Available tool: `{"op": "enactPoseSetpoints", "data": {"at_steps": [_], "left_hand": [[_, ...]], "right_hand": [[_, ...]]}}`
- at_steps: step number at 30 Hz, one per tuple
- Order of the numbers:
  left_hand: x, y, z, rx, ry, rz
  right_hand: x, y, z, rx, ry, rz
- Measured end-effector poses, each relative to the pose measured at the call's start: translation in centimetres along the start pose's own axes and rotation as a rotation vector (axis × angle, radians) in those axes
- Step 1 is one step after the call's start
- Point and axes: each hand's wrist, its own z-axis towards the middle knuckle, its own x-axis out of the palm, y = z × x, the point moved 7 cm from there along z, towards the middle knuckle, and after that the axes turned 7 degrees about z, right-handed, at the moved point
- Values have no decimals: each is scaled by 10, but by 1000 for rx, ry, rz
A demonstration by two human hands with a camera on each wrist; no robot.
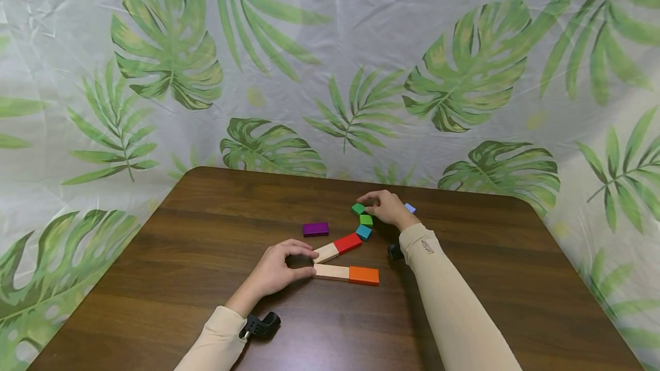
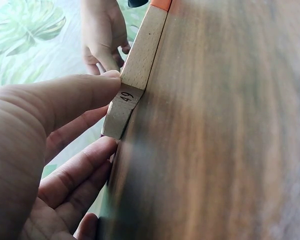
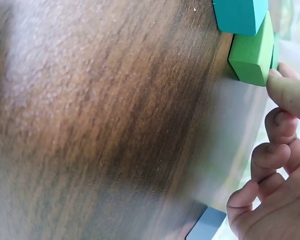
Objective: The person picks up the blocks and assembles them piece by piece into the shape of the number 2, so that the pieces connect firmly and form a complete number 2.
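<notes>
We list, nearest on the brown table point(image 1: 170, 279), a black left wrist device point(image 1: 263, 325) at the end of a cream left sleeve point(image 1: 219, 339). Next, the left hand point(image 1: 273, 268), thumb and forefinger pinching the left ends of two pale wooden pieces. Near pale bar point(image 1: 332, 271): its right end butts against an orange block point(image 1: 364, 276). Far pale bar point(image 1: 326, 252): slanted, with a red block point(image 1: 348, 243) at its upper right end; we note that the two rows form a V opening toward the table's right edge. One pale end, in the left wrist view, bears the number 49 point(image 2: 126, 96). Just beyond the red block, a blue cube point(image 1: 363, 232). Purple block point(image 1: 315, 229): apart, left of the cubes, between the V and the far edge. Light green cube point(image 1: 366, 220): just past the blue one. Right hand point(image 1: 387, 209), in a cream right sleeve point(image 1: 438, 279): thumb and forefinger grasp a dark green cube point(image 1: 358, 209), toward the far edge. Right of that hand, a lavender block point(image 1: 409, 208), partly hidden. Behind the far edge, we enter a pale leaf-printed cloth point(image 1: 361, 33).
</notes>
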Motion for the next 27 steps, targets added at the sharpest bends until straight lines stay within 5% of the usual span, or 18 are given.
{"op": "enactPoseSetpoints", "data": {"at_steps": [16, 27], "left_hand": [[0, 2, 2, -7, -2, -8], [1, 2, 1, -10, 1, -10]], "right_hand": [[-5, 3, 1, -37, -21, 39], [4, 29, -2, -115, 35, 59]]}}
